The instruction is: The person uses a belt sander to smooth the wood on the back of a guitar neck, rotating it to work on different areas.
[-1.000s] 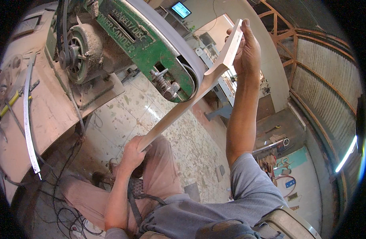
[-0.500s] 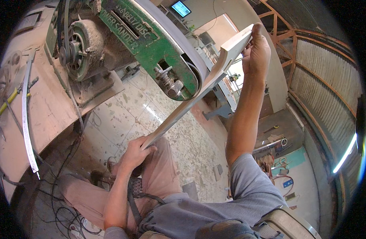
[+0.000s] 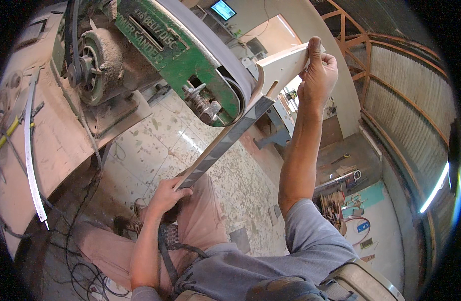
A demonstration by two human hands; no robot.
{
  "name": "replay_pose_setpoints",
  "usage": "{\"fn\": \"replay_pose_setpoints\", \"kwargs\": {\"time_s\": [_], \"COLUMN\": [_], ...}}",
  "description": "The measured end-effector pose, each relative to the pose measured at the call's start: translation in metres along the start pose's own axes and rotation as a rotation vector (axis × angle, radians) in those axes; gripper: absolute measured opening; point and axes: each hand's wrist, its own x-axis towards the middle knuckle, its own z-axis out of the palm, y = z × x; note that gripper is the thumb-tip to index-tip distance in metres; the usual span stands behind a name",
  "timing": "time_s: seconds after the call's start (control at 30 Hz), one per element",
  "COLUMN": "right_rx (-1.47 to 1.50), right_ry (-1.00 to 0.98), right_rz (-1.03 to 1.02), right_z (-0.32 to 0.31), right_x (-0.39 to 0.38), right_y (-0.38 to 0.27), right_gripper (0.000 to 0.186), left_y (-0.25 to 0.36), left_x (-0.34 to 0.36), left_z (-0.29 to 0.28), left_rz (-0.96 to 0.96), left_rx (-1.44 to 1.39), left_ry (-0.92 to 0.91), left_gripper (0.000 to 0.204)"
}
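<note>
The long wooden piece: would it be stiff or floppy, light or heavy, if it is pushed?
Likely stiff: the wooden piece spans from the left hand to the right hand without visible sag. Probably fairly light for its length, as most of it looks slim. It may tip toward its broad slotted end if held only by the narrow one.
</note>
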Motion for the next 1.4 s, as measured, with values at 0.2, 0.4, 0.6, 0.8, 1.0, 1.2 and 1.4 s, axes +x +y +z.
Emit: {"fn": "replay_pose_setpoints", "kwargs": {"time_s": [0.2, 0.4, 0.6, 0.8, 1.0, 1.2, 1.4], "right_rx": [0.049, -0.027, -0.106, -0.189, -0.231, 0.516, 1.056], "right_ry": [0.049, 0.066, 0.107, 0.15, 0.175, -0.103, -0.176], "right_rz": [-0.06, -0.067, -0.105, -0.146, -0.15, 0.415, 0.589], "right_z": [-0.006, -0.003, -0.007, -0.007, -0.016, -0.08, -0.111], "right_x": [0.019, 0.012, -0.003, -0.012, -0.022, -0.035, -0.165], "right_y": [-0.008, -0.016, -0.008, -0.018, -0.01, 0.061, 0.077], "right_gripper": [0.062, 0.06, 0.06, 0.059, 0.058, 0.059, 0.075], "left_y": [0.024, 0.01, 0.008, -0.007, -0.013, 0.045, 0.07], "left_x": [0.0, 0.004, 0.0, 0.002, -0.003, -0.015, -0.023], "left_z": [0.006, -0.002, -0.001, -0.002, -0.002, 0.052, 0.109], "left_rz": [0.023, 0.031, -0.02, -0.023, 0.004, 0.343, 0.222], "left_rx": [0.045, -0.006, -0.015, -0.043, -0.039, 0.429, 0.783], "left_ry": [-0.009, -0.092, -0.12, -0.158, -0.176, 0.256, 0.435], "left_gripper": [0.047, 0.066, 0.052, 0.037, 0.042, 0.044, 0.054]}}
